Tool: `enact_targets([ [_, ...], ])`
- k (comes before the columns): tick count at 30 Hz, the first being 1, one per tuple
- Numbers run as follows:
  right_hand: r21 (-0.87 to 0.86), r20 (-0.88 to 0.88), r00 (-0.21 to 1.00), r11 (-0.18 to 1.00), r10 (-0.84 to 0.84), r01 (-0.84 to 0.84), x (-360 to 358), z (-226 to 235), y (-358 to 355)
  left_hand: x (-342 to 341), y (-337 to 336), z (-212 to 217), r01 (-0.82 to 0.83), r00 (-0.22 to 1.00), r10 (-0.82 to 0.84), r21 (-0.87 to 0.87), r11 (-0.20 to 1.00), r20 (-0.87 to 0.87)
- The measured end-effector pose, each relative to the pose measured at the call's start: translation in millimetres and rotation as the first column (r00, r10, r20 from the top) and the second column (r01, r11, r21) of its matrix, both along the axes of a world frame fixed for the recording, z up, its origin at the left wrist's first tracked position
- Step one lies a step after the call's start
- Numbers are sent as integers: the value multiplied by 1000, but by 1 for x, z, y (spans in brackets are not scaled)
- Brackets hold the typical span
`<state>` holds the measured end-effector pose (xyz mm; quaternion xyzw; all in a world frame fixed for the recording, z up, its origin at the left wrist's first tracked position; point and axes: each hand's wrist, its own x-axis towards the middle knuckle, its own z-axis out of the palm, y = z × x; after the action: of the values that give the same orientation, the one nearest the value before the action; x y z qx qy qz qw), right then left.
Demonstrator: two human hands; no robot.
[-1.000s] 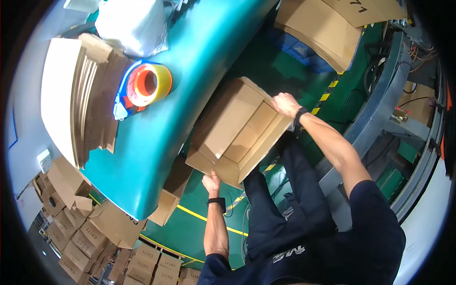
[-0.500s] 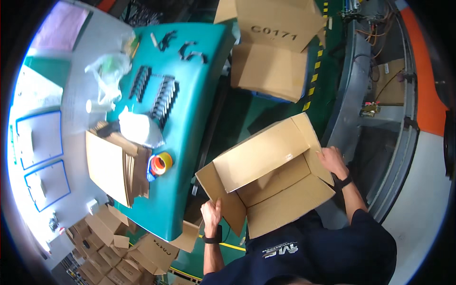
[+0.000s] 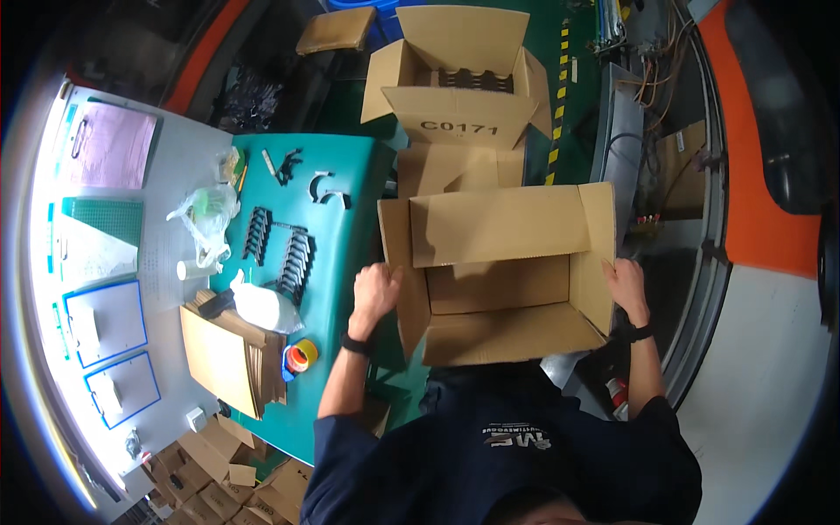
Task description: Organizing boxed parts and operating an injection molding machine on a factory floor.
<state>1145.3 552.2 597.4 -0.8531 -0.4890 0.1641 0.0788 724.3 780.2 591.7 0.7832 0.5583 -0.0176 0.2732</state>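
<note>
Cardboard fills the centre of the frame: an open carton (image 3: 503, 280), flaps spread outward, is held in front of the person's chest beside the right edge of a green worktable (image 3: 346, 219). The left hand (image 3: 376, 293) is clamped on the carton's left flap, and the right hand (image 3: 626, 289) is closed over its right flap. The carton looks formed but empty; its flaps are not folded shut and no tape shows on it, so filling and sealing appear still to do.

Above it, at upper centre, a second open carton (image 3: 459, 87) sits on the floor with dark parts inside. On the table lie rows of black plastic clips (image 3: 293, 258), a clear plastic bag (image 3: 206, 219) and, lower left, a stack of flat cardboard sheets (image 3: 223, 354) next to a roll of orange tape (image 3: 300, 357). Small closed boxes (image 3: 210, 486) are piled at the lower left. The second carton stands close beyond the held one, leaving little free room between them.
</note>
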Motion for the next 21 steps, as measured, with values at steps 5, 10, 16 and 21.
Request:
enact_targets([
  [5, -35, -49, 990, 991, -130, 129, 12, -14, 69, 39, 102, -25, 98, 995, -95, 118, 988, -29],
  [10, -11, -106, 984, 989, -146, 146, 24, -62, 116, 71, 183, -40, 176, 981, -167, 93, 980, -94],
  [16, -47, -130, 977, 986, -168, 163, 31, -72, 179, 94, 249, -61, 168, 974, -164, 15, 986, -155],
  [21, -66, -174, 978, 992, -118, 108, 47, -104, 195, 104, 268, -83, 139, 970, -136, 3, 990, -201],
])
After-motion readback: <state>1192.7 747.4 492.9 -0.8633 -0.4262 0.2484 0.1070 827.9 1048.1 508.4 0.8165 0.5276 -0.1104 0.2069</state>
